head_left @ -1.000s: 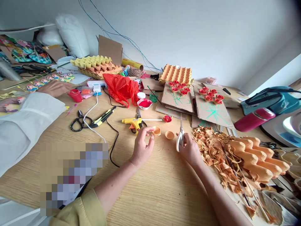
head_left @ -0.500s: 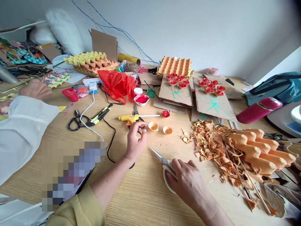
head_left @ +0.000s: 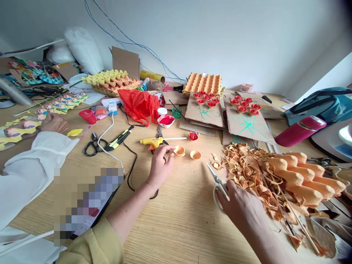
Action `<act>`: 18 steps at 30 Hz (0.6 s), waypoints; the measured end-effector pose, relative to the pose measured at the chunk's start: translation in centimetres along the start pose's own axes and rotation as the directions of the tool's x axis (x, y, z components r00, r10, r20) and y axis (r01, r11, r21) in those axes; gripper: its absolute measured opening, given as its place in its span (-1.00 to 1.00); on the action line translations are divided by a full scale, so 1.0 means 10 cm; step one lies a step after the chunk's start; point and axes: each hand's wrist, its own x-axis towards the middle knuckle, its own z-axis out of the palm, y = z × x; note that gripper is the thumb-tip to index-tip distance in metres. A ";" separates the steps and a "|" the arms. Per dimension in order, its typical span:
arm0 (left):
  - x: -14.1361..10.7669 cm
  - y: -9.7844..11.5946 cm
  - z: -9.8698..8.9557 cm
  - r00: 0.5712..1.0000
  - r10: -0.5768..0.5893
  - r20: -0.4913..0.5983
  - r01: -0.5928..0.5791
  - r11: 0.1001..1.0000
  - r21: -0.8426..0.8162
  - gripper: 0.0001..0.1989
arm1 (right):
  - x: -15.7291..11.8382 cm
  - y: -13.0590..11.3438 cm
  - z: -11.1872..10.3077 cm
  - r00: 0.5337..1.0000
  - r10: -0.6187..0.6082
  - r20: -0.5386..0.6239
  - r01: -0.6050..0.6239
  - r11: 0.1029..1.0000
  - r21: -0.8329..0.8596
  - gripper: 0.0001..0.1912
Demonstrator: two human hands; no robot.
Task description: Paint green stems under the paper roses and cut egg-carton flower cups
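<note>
Low over the table, my left hand (head_left: 162,163) has its thumb and forefinger at the left edge of a small stack of orange carton cups (head_left: 179,150). My right hand (head_left: 242,201) is wrapped round the white handles of the scissors (head_left: 217,177), whose blades point up and left. A single cup (head_left: 195,155) lies between the stack and the scissors. Behind it sits a red flower (head_left: 193,136). The yellow glue gun (head_left: 151,141) rests just beyond my left hand.
Carton scraps (head_left: 244,165) and an orange egg tray (head_left: 302,178) are at the right. Behind are a red paint bowl (head_left: 165,120) and cardboard with red flowers (head_left: 247,124). Another person's hand (head_left: 55,123) is at far left, near black-handled scissors (head_left: 92,145).
My right hand has carried the scissors to the right, towards the scraps. My left finger and thumb have come to the cup stack. The other person's hand has shifted.
</note>
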 end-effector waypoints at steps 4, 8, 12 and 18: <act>0.11 -0.01 0.03 0.983 0.105 0.152 -0.130 0.978 0.166 -0.73 | 0.19 0.11 -0.02 0.996 0.051 -0.074 -0.037 0.984 0.172 -0.69; 0.22 -0.05 0.13 0.952 0.099 0.291 -0.197 0.923 0.330 -0.59 | 0.23 0.09 0.05 0.991 0.060 -0.121 -0.018 0.946 0.325 -0.68; 0.24 -0.11 0.21 0.938 0.050 0.343 -0.182 0.913 0.364 -0.69 | 0.21 0.06 0.14 0.989 0.033 -0.147 0.028 0.918 0.396 -0.67; 0.22 -0.16 0.24 0.967 0.027 0.252 -0.094 0.961 0.259 -0.63 | 0.19 0.10 0.19 0.986 0.056 -0.158 0.022 0.893 0.450 -0.70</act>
